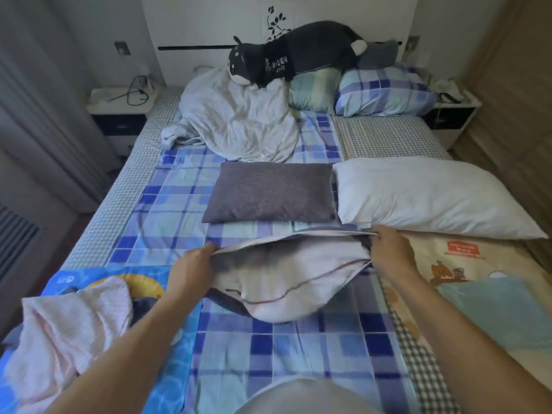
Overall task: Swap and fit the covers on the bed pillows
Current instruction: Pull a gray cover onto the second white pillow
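Both forearms reached out over the blue plaid sheet (268, 348), the left hand (194, 264) and right hand (388, 249) each pinching one end of the pale pillow cover's (286, 282) open mouth, held spread between them near the bed's middle. Its dark inside was shadowed, and the fingertips were hidden in the fabric. Soft and rumpled, with a thin dark piped seam, it lay just before the flat rectangular grey pillow (270, 194) and the plump white bare pillow (430, 195).

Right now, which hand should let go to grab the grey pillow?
Probably the left hand. The grey pillow lies ahead, nearer its side. The right hand sits beside the white pillow and can keep gripping the cover.
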